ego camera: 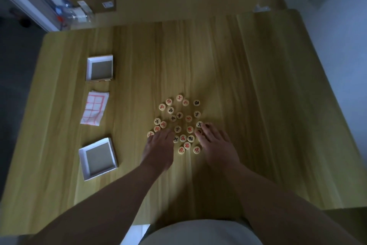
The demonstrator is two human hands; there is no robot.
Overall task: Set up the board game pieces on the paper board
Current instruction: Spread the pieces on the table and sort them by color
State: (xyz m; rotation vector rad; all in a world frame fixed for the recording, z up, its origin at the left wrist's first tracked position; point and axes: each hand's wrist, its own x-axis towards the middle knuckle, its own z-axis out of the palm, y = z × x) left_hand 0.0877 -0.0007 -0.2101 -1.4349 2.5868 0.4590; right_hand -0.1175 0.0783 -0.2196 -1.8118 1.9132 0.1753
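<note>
On the wooden table (258,85), the left hand (158,145) lies flat, fingers straight, and the right hand (215,143) spreads its fingers, both touching the near edge of the scattered round pieces (179,115); neither grips anything. The paper board (95,110) lies folded at the left, between two box halves (100,68)

Round pieces (179,115) with red and black marks lie in a loose pile on the table (258,85). Both hands lie flat with straight fingers. The left hand (158,145) touches pieces at the pile's 7 o'clock side, and the right hand (214,143) touches pieces at 4 o'clock. The folded paper (95,107) lies at 9 o'clock from the pile, well apart. The far box (101,69) sits at 10 o'clock and the near box (100,158) at 8 o'clock.
</note>
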